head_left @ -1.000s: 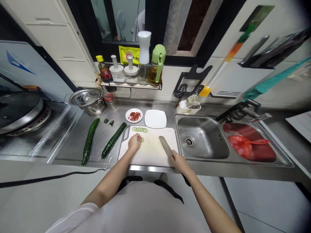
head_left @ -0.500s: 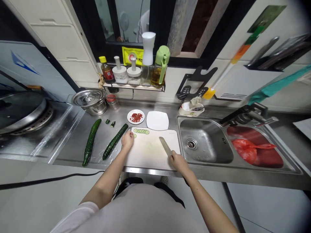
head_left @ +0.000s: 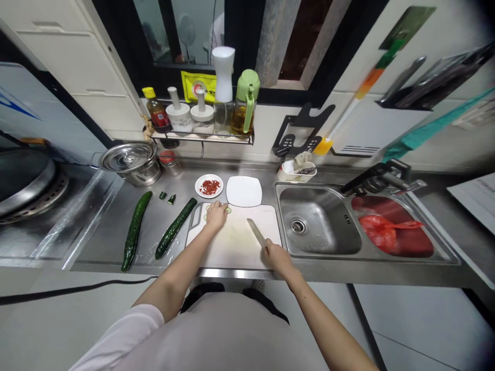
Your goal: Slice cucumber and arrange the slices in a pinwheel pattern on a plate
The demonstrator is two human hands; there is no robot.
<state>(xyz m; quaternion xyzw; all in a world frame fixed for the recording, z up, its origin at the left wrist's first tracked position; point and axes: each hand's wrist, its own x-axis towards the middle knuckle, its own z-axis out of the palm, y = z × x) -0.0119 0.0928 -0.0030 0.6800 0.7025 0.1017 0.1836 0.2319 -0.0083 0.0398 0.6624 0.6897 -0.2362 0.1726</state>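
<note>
My left hand [head_left: 216,215] rests over the row of cucumber slices [head_left: 228,210] at the far edge of the white cutting board [head_left: 235,242], fingers curled down onto them. My right hand [head_left: 276,257] is closed on the handle of a kitchen knife [head_left: 256,233], whose blade lies low over the board's right part. Two whole cucumbers [head_left: 174,228] [head_left: 132,229] lie on the steel counter left of the board, with two small cut ends [head_left: 167,197] behind them.
A small plate of red chopped chilli [head_left: 209,185] and an empty white square plate [head_left: 243,191] sit behind the board. A lidded steel pot [head_left: 131,161] stands at left, a double sink [head_left: 320,226] with a red bag [head_left: 381,231] at right. Bottles fill a wall shelf [head_left: 201,135].
My left hand moved from the board's left edge up and right onto the row of slices, covering most of them. The knife hand has barely shifted.
</note>
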